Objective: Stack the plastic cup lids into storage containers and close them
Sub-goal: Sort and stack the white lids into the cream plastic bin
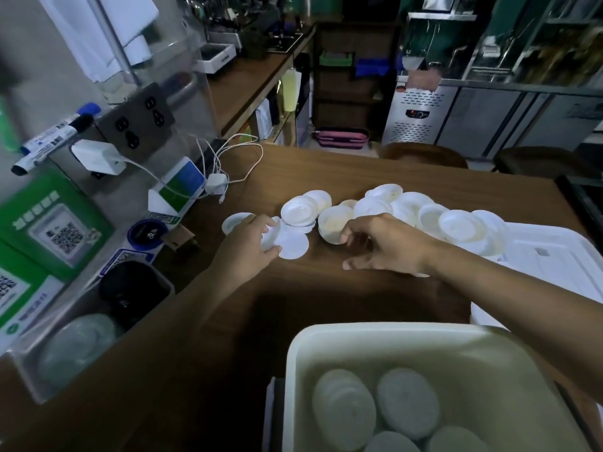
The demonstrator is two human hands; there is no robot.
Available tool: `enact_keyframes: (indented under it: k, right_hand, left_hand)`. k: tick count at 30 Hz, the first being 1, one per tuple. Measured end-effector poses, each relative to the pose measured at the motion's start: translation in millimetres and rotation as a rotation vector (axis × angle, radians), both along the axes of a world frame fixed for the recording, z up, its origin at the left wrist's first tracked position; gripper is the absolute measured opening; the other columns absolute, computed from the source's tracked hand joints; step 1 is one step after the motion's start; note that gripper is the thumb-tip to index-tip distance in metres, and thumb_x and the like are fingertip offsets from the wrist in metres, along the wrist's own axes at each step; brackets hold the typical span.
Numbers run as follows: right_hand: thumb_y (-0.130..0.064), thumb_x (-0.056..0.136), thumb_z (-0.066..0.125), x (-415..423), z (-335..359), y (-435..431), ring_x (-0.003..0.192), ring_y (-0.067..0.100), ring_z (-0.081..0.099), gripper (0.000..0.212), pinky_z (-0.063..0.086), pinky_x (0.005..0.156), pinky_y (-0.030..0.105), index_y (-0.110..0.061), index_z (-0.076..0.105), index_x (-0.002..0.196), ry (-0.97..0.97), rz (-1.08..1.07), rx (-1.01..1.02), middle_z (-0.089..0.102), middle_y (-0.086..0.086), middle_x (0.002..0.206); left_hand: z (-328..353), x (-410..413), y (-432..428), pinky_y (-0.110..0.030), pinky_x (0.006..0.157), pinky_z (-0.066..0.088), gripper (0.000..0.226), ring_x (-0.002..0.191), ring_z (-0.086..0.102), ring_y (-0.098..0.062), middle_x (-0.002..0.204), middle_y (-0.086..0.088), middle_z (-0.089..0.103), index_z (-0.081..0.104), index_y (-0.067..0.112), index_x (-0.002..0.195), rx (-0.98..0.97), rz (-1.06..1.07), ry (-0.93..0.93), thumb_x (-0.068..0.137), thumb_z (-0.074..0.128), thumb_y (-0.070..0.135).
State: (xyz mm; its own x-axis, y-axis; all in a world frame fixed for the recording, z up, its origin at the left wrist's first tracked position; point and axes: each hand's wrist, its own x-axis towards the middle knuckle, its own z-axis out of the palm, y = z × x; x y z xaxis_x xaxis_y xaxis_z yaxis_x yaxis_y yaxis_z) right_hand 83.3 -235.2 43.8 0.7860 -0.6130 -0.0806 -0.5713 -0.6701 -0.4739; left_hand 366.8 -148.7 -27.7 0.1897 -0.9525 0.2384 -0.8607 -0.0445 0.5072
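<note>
Several white plastic cup lids (pixel 421 213) lie scattered across the middle of the wooden table (pixel 326 288). My left hand (pixel 248 246) grips a small stack of lids (pixel 272 238) at its fingertips, with a flat lid (pixel 293 247) lying just beside it. My right hand (pixel 381 244) reaches over the table, its fingertips touching an upturned lid (pixel 331 225). An open white storage container (pixel 404 340) stands at the near edge and holds stacks of lids (pixel 408 406). The container's white cover (pixel 554 259) lies on the right under my right forearm.
Along the left wall stand green QR-code signs (pixel 55 230), a power socket panel (pixel 137 122) with a white charger (pixel 98 156) and cables, and a tray of dark cups (pixel 130 288). Stools (pixel 424 154) stand beyond the table's far edge.
</note>
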Motion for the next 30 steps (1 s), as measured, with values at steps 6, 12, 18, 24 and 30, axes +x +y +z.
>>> enact_keyframes:
  k: [6, 12, 18, 24, 30]
  right_hand:
    - [-0.042, 0.079, 0.088, 4.5, -13.9, -8.7, 0.098, 0.004, 0.061, 0.036, 0.053, 0.086, 0.026, -0.03, 0.065, 0.105, 0.002, -0.037, 0.015, 0.064, -0.018, 0.102]
    - [-0.043, 0.081, 0.083, 6.3, -20.7, -19.4, 0.098, 0.013, 0.058, 0.041, 0.054, 0.086, 0.039, -0.029, 0.06, 0.112, 0.051, -0.147, -0.099, 0.059, -0.012, 0.11]
    - [-0.035, 0.09, 0.076, 21.7, -24.0, -38.5, 0.125, 0.024, 0.05, 0.049, 0.045, 0.101, 0.037, -0.017, 0.062, 0.134, 0.189, -0.044, -0.313, 0.061, 0.0, 0.131]
    - [-0.01, 0.093, 0.062, 34.7, -38.9, -53.4, 0.103, 0.023, 0.055, 0.019, 0.052, 0.087, 0.042, -0.021, 0.075, 0.102, 0.356, 0.041, -0.469, 0.065, -0.001, 0.095]
    - [-0.011, 0.093, 0.063, 29.7, -31.5, -42.4, 0.088, 0.021, 0.056, 0.008, 0.051, 0.07, 0.04, -0.016, 0.069, 0.095, 0.219, 0.021, -0.394, 0.059, 0.0, 0.096]
  left_hand:
    - [-15.5, 6.8, -15.0, -0.037, 0.088, 0.054, 0.054, 0.112, 0.063, -0.021, 0.122, -0.001, 0.065, 0.066, 0.015, 0.127, 0.063, 0.028, -0.013, 0.081, 0.089, 0.033]
    - [-23.2, 1.7, -20.9, -0.035, 0.081, 0.057, 0.039, 0.101, 0.068, -0.022, 0.114, -0.001, 0.071, 0.068, 0.017, 0.121, 0.098, 0.02, -0.01, 0.088, 0.083, 0.032]
    - [-22.6, -11.7, -8.1, -0.038, 0.078, 0.06, 0.032, 0.096, 0.067, -0.019, 0.114, 0.004, 0.069, 0.067, 0.023, 0.117, 0.088, -0.06, -0.112, 0.089, 0.08, 0.032]
    - [-18.7, -25.0, 7.5, -0.034, 0.077, 0.056, 0.027, 0.097, 0.068, -0.018, 0.117, 0.006, 0.068, 0.065, 0.023, 0.116, 0.099, -0.171, -0.156, 0.093, 0.076, 0.031]
    - [-5.8, -31.8, 16.3, -0.034, 0.067, 0.052, 0.013, 0.082, 0.065, -0.021, 0.094, 0.007, 0.067, 0.067, 0.021, 0.103, 0.047, -0.192, -0.153, 0.091, 0.071, 0.022]
